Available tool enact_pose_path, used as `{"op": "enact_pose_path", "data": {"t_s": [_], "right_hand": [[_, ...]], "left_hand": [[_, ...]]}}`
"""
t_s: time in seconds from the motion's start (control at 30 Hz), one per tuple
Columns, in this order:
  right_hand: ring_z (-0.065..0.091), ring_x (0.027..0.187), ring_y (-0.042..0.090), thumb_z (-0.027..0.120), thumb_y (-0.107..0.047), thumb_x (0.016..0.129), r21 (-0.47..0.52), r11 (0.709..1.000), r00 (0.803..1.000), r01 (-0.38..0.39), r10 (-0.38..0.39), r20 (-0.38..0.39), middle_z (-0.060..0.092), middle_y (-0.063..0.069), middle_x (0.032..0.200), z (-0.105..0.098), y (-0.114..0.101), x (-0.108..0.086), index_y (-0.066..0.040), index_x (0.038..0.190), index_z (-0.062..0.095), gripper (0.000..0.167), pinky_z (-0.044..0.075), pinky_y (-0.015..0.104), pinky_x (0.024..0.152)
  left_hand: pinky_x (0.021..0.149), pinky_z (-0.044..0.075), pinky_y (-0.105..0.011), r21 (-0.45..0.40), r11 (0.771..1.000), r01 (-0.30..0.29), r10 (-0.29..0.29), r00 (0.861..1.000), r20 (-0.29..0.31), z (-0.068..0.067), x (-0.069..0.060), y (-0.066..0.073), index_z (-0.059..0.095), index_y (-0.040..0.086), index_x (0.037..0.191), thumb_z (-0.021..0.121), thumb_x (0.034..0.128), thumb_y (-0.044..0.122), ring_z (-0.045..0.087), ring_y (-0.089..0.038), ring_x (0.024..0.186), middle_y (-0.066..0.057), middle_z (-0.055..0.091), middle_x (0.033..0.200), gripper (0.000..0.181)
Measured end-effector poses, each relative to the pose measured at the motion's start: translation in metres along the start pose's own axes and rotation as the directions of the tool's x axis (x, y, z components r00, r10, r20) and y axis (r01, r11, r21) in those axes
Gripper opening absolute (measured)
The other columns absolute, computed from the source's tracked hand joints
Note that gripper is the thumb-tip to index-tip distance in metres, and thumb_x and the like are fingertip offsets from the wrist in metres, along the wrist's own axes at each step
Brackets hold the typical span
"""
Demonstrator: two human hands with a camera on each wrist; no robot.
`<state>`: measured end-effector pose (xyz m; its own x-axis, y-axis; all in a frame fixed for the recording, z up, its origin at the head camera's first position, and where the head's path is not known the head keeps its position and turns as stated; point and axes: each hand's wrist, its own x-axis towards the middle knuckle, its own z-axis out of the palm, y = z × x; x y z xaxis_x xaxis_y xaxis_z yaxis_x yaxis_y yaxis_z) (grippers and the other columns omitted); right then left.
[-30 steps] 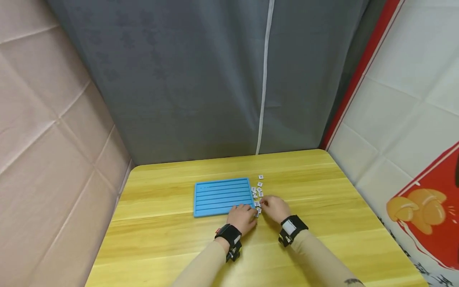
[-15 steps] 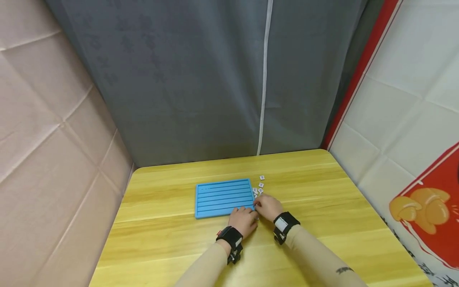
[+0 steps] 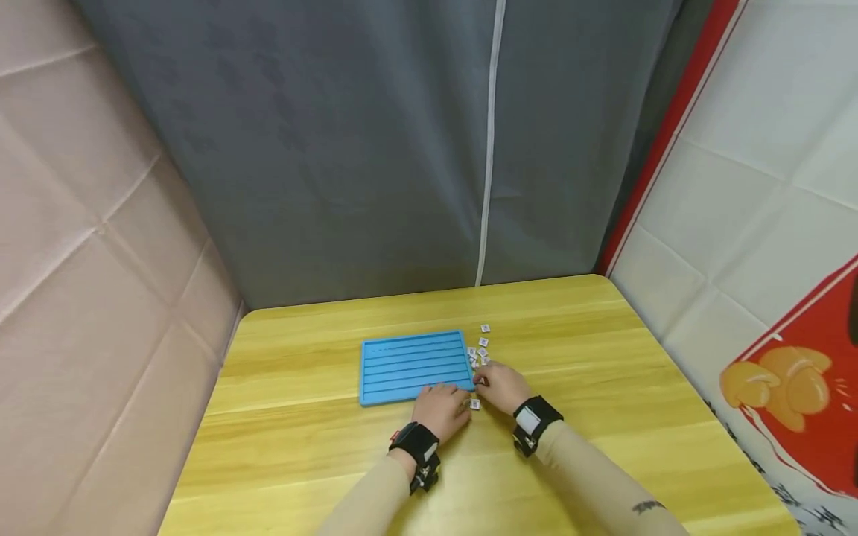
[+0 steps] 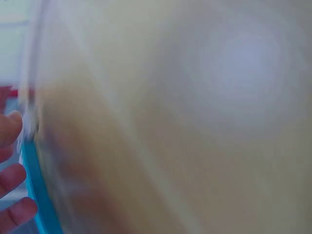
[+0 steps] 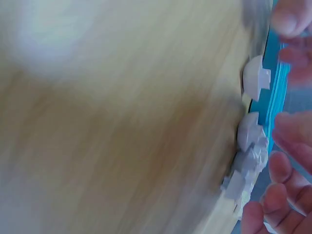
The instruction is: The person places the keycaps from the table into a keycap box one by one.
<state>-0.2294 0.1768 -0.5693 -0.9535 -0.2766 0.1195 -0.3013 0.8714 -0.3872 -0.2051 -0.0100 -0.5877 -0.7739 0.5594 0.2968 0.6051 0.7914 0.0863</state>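
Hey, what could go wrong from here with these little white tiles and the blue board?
The left hand lies at the near edge of the blue board, so pressing there might shift it. The right hand is close beside the clustered tiles, so it might scatter them. One lone tile lies between the hands, where either could nudge it away.

Yellow wood-grain table (image 3: 295,461) (far corners rounded), blue ridged board (image 3: 415,365) on top, small white tiles (image 3: 483,342) scattered beside it
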Motion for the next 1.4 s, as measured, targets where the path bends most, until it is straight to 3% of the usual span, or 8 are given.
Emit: {"op": "enact_pose_path", "data": {"t_s": [0.13,0.23,0.4,0.57,0.77,0.93,1.17,1.4], "right_hand": [[0.058,0.071,0.011,0.076,-0.019,0.081,0.028,0.999,0.999,0.036,-0.036,0.006,0.062,-0.004,0.082,-0.002,-0.002,-0.005,-0.014,0.088,0.074,0.009,0.049,0.031,0.063],[0.055,0.067,0.007,0.079,-0.024,0.079,0.028,0.998,0.998,0.057,-0.058,0.024,0.06,-0.008,0.077,-0.004,-0.002,-0.011,-0.015,0.087,0.074,0.013,0.047,0.028,0.06],[0.049,0.062,0.004,0.082,-0.032,0.075,-0.024,0.996,0.995,0.081,-0.08,0.055,0.058,-0.012,0.073,-0.002,-0.002,-0.018,-0.018,0.085,0.073,0.019,0.042,0.024,0.054],[0.048,0.061,0.004,0.083,-0.033,0.074,-0.048,0.994,0.994,0.1,-0.098,0.054,0.057,-0.012,0.071,-0.005,0.0,-0.016,-0.018,0.083,0.072,0.021,0.041,0.025,0.052],[0.048,0.059,0.005,0.085,-0.031,0.071,-0.088,0.993,0.996,0.084,-0.082,0.033,0.056,-0.01,0.069,-0.003,0.0,-0.02,-0.017,0.08,0.072,0.021,0.041,0.026,0.051],[0.045,0.058,0.005,0.083,-0.033,0.072,-0.093,0.986,0.99,0.136,-0.131,0.059,0.057,-0.009,0.069,0.001,-0.003,-0.02,-0.017,0.081,0.072,0.022,0.039,0.025,0.05],[0.052,0.065,0.007,0.083,-0.033,0.074,-0.103,0.989,0.992,0.108,-0.1,0.076,0.062,-0.007,0.076,0.001,-0.008,-0.011,-0.015,0.088,0.074,0.024,0.046,0.028,0.057],[0.05,0.063,0.008,0.082,-0.033,0.074,-0.13,0.982,0.987,0.138,-0.124,0.105,0.056,-0.008,0.076,0.006,-0.012,-0.014,-0.017,0.083,0.072,0.021,0.042,0.027,0.053]], "left_hand": [[0.076,0.048,-0.039,-0.073,0.991,0.116,-0.118,0.993,-0.025,-0.017,-0.029,-0.048,0.071,0.02,0.108,0.073,0.0843,0.036,0.062,-0.021,0.092,0.001,0.067,0.102,0.029],[0.073,0.049,-0.041,-0.076,0.97,0.229,-0.232,0.973,-0.022,-0.029,-0.05,-0.082,0.071,0.018,0.108,0.077,0.0814,0.031,0.062,-0.024,0.09,-0.001,0.066,0.1,0.03],[0.066,0.048,-0.043,-0.038,0.943,0.33,-0.329,0.944,0.023,-0.04,-0.074,-0.115,0.071,0.018,0.11,0.079,0.0805,0.026,0.062,-0.027,0.085,-0.004,0.063,0.097,0.031],[0.062,0.05,-0.041,-0.041,0.933,0.357,-0.357,0.934,0.019,-0.047,-0.074,-0.12,0.073,0.017,0.099,0.08,0.0793,0.02,0.061,-0.026,0.078,-0.004,0.062,0.093,0.021],[0.059,0.051,-0.036,-0.065,0.942,0.329,-0.325,0.943,0.064,-0.049,-0.074,-0.119,0.074,0.015,0.096,0.078,0.0812,0.02,0.06,-0.022,0.073,-0.002,0.061,0.089,0.016],[0.059,0.051,-0.039,-0.058,0.946,0.32,-0.315,0.946,0.08,-0.054,-0.082,-0.129,0.074,0.016,0.099,0.078,0.0809,0.021,0.061,-0.023,0.074,-0.001,0.063,0.088,0.019],[0.07,0.055,-0.043,-0.066,0.973,0.223,-0.223,0.975,0.004,-0.048,-0.085,-0.138,0.074,0.015,0.099,0.078,0.0805,0.013,0.064,-0.03,0.097,-0.009,0.068,0.109,0.019],[0.067,0.055,-0.047,-0.103,0.966,0.238,-0.236,0.971,0.032,-0.048,-0.091,-0.131,0.073,0.014,0.101,0.076,0.0828,0.009,0.067,-0.033,0.095,-0.015,0.066,0.118,0.019]]}}
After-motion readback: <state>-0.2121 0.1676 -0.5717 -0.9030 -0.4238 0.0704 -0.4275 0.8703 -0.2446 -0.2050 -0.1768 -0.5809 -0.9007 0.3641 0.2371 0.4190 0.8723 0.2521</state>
